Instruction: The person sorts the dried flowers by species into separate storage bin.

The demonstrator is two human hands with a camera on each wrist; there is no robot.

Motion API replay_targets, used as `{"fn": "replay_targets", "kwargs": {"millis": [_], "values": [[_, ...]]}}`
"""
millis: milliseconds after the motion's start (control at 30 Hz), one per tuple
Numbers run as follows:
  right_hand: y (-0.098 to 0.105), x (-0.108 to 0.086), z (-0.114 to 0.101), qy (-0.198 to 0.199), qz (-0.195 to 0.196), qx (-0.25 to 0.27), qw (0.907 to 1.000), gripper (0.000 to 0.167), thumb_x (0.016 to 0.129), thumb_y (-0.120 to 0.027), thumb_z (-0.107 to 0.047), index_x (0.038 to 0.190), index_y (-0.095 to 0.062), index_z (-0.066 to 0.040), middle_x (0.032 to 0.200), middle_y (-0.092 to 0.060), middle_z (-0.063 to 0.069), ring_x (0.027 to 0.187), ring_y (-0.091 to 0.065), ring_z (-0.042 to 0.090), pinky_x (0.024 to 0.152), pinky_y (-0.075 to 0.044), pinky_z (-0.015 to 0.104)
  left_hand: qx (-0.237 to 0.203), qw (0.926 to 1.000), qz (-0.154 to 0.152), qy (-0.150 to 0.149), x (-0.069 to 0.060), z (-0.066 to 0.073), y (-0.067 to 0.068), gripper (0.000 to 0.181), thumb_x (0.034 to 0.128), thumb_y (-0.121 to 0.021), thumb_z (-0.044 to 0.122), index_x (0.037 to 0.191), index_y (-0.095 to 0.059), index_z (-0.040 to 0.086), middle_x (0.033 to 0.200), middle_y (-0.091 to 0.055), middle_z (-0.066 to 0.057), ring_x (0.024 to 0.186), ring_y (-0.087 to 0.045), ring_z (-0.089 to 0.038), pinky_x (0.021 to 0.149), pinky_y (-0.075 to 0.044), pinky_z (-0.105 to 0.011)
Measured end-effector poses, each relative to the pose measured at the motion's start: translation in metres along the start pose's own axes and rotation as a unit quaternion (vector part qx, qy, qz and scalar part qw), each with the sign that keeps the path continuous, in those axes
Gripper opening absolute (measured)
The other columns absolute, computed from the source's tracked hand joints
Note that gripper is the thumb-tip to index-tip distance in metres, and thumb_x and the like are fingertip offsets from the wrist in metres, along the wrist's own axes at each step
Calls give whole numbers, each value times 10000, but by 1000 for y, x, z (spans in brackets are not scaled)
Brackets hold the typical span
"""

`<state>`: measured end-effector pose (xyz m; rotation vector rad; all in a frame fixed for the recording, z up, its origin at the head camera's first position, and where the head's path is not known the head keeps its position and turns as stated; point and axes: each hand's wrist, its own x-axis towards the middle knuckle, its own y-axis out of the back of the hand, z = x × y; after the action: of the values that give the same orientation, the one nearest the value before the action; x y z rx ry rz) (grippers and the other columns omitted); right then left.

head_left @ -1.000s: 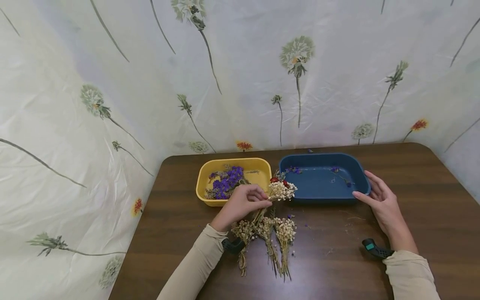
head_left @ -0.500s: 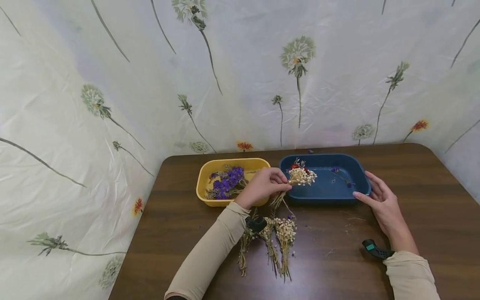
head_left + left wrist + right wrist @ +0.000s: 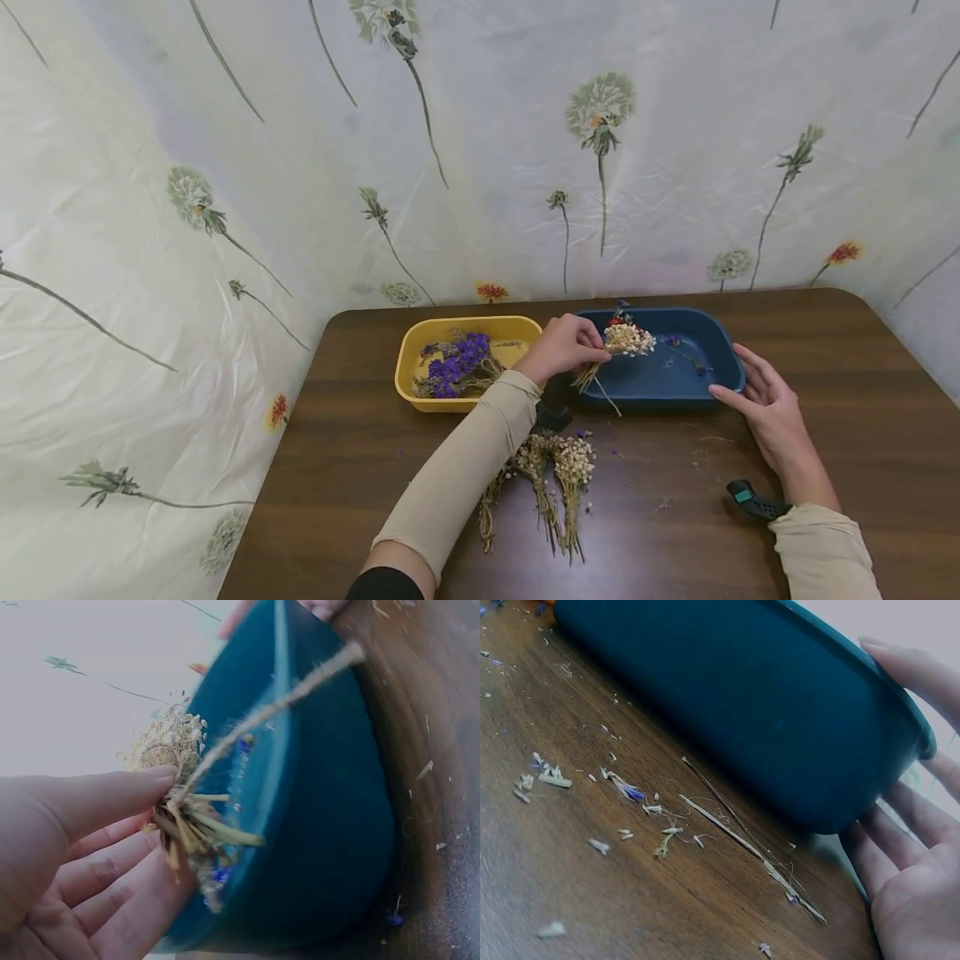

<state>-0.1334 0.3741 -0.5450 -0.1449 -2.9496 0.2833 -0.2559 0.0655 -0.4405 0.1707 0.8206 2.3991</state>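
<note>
My left hand (image 3: 570, 346) pinches a small bunch of cream and red dried flowers (image 3: 628, 338) between thumb and fingers, over the left part of a blue tub (image 3: 660, 402). In the left wrist view, twine (image 3: 270, 711) is tied round the cut stems and its loose end sticks out across the tub's rim. My right hand (image 3: 768, 408) holds the tub's right end, thumb at the front rim and fingers round the side. A few purple flower bits (image 3: 672, 340) lie inside the tub. My left hand hides part of the tub's left end.
A yellow tub (image 3: 405, 392) with purple dried flowers (image 3: 456, 362) stands left of the blue one. Several tied cream bunches (image 3: 573, 467) lie in front, partly behind my left sleeve. Plant crumbs and thin stems (image 3: 727, 825) litter the wooden table (image 3: 675, 533).
My left hand has carried the bunch rightward, from between the two tubs to over the blue tub. My right hand has stayed at the tub's right end.
</note>
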Motion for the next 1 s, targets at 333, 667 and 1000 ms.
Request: {"fn": "replay_targets", "kwargs": {"millis": [333,667,1000], "values": [[1,0,0,-9,49,-79,10000,741,965,-627,100,1616,-347,-118,1583,-458,-12,1241,-598,-31,928,-515,71,1186,9929,89,-42,23,6,-20,143,916,-809,239,863,-748,121,764,-700,41,669,-581,-74,607,-460,-146],[0,2,-1,38,-1,57,10000,738,962,-620,114,1612,-347,-105,1555,-480,-6,1239,-618,-8,927,-529,90,2078,9780,-38,200,34,9,-38,172,926,-797,252,797,-707,181,759,-667,95,643,-600,-69,591,-473,-169],[-1,0,-2,21,-17,36,10000,732,967,-619,107,1612,-348,-108,1559,-477,-12,1237,-615,-17,931,-521,82,2854,9577,-207,306,31,16,-42,210,928,-795,277,775,-673,200,754,-656,93,654,-600,-81,604,-479,-208]]}}
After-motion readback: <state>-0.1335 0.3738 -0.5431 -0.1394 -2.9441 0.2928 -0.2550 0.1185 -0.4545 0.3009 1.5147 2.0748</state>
